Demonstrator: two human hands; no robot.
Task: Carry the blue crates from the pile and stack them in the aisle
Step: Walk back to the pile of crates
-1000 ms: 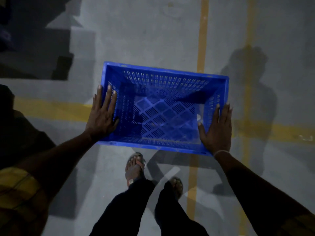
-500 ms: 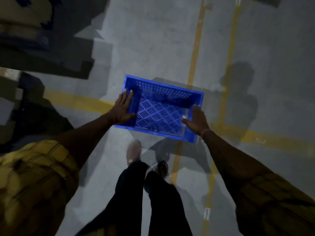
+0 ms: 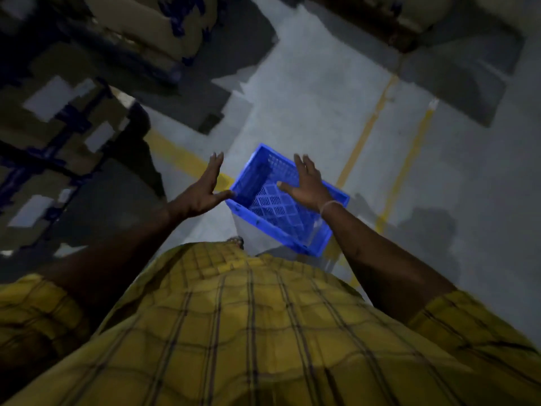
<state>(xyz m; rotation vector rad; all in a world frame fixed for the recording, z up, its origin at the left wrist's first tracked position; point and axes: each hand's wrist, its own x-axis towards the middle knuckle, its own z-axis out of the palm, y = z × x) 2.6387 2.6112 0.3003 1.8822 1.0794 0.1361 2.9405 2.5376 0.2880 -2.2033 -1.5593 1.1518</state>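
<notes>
At frame centre, both hands, left and right, are hovering spread above the crate, apparently letting it sit on the floor.

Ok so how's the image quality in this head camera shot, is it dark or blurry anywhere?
Head view: dim overall, with the blue crate the most vivid patch; the stacked boxes at the upper left are smeared and blocky; wide-angle bending curves the yellow floor lines; both hands, left hand and right hand, are fairly sharp.
</notes>
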